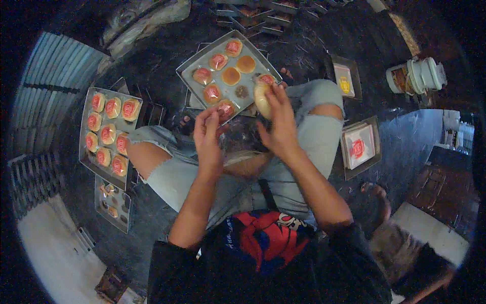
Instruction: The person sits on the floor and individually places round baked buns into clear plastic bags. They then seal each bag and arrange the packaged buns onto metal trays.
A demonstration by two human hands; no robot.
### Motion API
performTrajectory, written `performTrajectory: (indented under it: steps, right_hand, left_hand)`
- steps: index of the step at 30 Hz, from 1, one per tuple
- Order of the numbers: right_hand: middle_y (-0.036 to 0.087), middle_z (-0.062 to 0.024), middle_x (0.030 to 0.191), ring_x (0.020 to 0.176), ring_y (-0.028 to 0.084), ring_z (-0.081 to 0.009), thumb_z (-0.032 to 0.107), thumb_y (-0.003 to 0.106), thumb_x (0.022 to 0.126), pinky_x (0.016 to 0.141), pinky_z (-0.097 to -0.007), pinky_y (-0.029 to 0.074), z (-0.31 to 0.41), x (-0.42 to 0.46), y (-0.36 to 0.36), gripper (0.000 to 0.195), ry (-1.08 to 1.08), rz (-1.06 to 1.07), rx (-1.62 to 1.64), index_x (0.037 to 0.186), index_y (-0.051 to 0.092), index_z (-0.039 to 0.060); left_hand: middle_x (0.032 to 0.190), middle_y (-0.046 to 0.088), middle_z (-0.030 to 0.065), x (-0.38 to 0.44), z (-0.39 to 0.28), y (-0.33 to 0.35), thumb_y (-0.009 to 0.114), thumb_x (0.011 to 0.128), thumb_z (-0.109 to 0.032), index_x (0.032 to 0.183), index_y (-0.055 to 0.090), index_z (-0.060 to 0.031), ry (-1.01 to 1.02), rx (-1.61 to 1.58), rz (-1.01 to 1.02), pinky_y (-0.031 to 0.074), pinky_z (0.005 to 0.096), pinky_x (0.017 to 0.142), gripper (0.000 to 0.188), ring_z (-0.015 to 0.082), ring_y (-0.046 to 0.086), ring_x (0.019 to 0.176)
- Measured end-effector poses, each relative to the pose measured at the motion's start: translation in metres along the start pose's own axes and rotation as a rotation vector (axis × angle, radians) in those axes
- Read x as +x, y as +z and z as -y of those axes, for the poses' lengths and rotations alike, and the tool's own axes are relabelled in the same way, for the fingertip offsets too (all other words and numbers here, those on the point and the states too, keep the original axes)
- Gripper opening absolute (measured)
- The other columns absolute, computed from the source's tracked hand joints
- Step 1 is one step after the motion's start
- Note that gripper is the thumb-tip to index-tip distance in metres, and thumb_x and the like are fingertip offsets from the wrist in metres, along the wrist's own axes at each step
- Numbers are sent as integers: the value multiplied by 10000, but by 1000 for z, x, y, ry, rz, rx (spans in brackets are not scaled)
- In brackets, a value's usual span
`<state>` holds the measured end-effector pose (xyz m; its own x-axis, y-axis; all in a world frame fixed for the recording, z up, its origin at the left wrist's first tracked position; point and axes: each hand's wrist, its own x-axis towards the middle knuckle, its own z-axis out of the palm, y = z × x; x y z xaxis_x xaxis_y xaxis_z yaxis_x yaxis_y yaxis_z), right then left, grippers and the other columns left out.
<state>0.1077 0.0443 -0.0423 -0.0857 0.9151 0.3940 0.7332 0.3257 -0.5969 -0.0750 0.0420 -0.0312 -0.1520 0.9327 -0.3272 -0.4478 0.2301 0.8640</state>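
Observation:
Before me a metal tray (190, 78) is turned so that one corner points toward me. Several buns in clear plastic with red print lie along its left side, and two plain browned buns (238, 70) sit bare near its middle. The fingertips of my left hand (209, 131) touch a wrapped bun (226, 108) at the near corner; whether they grip it is unclear. My right hand (281, 121) holds a pale-sided bun (261, 97), tilted on edge, at the tray's right side. Another red-printed patch (267, 79) shows just beyond it, partly hidden.
At left stands a larger tray (85, 152) of red-printed wrapped buns, with a smaller tray (127, 222) below. Printed plastic sheets in red (358, 146) and yellow (343, 80) lie in trays at right, near a white bucket (417, 78). Another person's foot (374, 189) is at right.

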Motion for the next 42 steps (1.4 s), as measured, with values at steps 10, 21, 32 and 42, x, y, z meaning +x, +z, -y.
performTrajectory:
  steps: [10,21,32,42]
  right_hand:
    - [679,-136,1062,989,642,-287,56,658,815,883,-381,500,-52,-63,-124,344,374,-271,-36,1152,618,0]
    - [618,-158,1053,1020,564,-355,154,637,833,895,-462,426,-272,-183,-185,204,752,-239,-808,1003,647,42]
    - [612,-158,1161,1102,550,-319,149,674,848,955,-445,396,-78,-52,-193,145,366,-675,-287,904,633,22]
    - [595,-156,1231,1131,575,-237,38,709,813,979,-363,452,11,-9,-125,398,508,-468,819,1163,521,14]
  left_hand:
    - [1065,611,32,-1,57,-82,588,959,-213,1140,590,-54,-242,284,-70,456,266,825,241,124,568,957]
    - [1007,602,34,3,52,-29,588,966,-254,1124,598,-44,-281,448,138,471,286,809,262,142,583,912]
    - [1263,554,127,-52,15,79,728,837,-140,1304,479,-11,233,688,580,414,357,1012,545,226,527,1183]
    - [897,650,31,-52,-14,96,617,934,-118,1032,612,5,216,235,217,485,255,743,158,96,587,822]
